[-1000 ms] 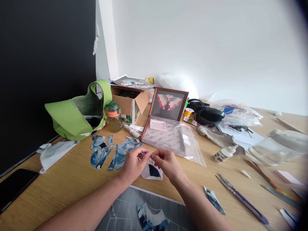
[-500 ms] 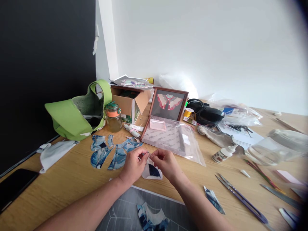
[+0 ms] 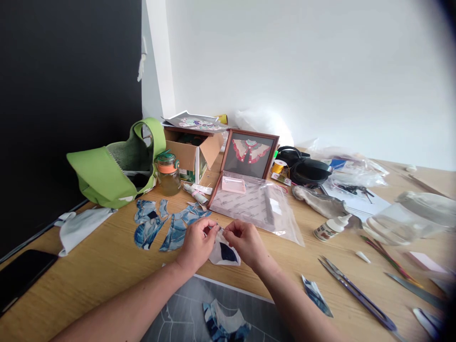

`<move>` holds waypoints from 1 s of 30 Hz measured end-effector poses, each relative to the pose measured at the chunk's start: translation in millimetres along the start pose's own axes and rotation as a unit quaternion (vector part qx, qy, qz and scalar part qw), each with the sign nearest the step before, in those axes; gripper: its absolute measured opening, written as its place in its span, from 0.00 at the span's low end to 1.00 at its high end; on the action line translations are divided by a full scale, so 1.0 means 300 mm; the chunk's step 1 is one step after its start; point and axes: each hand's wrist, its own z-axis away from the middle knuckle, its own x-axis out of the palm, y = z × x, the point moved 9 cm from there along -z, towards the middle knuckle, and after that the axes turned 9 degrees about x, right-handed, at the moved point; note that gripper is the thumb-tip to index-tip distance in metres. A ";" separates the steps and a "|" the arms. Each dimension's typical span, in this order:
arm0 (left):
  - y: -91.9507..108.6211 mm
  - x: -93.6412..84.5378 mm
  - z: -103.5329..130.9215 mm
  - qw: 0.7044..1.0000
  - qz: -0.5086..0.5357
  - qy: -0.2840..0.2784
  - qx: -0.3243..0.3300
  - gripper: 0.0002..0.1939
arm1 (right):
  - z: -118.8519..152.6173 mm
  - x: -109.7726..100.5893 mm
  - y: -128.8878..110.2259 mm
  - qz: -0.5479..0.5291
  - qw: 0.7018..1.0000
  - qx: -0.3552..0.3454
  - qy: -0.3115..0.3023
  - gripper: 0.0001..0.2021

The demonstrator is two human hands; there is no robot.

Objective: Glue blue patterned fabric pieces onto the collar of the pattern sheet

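My left hand [image 3: 199, 238] is closed in a pinch at the upper edge of a white fabric piece [image 3: 216, 256] that bears a dark navy patch [image 3: 228, 252]. Close beside it, my right hand [image 3: 245, 241] pinches the same piece from the other side. A tiny dark bit shows at the left fingertips, too small to make out. Several cut blue-and-white fabric pieces [image 3: 174, 233] lie just left of my hands. Under my forearms is a grey printed sheet [image 3: 185, 308] with white lines, a curved blue fabric piece [image 3: 228, 325] resting on it.
Thread snips [image 3: 359, 294], a glue bottle [image 3: 331, 228] and a fabric scrap [image 3: 316, 295] lie to the right. Behind my hands stand a framed collar picture [image 3: 250, 154], a glass jar [image 3: 168, 179] and a green bag [image 3: 103, 173]. A phone [image 3: 26, 275] lies at the left edge.
The fingertips of both hands have shifted very slightly at the fabric's upper edge, the left ones a little leftward. Everything else stays in place.
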 end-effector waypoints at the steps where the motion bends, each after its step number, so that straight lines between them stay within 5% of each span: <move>1: -0.002 -0.001 -0.001 1.000 -0.001 0.000 -0.001 0.10 | 0.000 -0.001 0.000 0.001 1.000 -0.001 0.001 0.06; 18: -0.010 -0.021 -0.008 1.000 0.015 0.014 -0.023 0.10 | -0.006 -0.014 0.004 0.017 1.000 0.010 0.009 0.05; 30: -0.001 -0.022 -0.011 1.000 -0.001 0.015 -0.015 0.09 | 0.002 -0.012 0.002 -0.006 1.000 0.008 0.012 0.13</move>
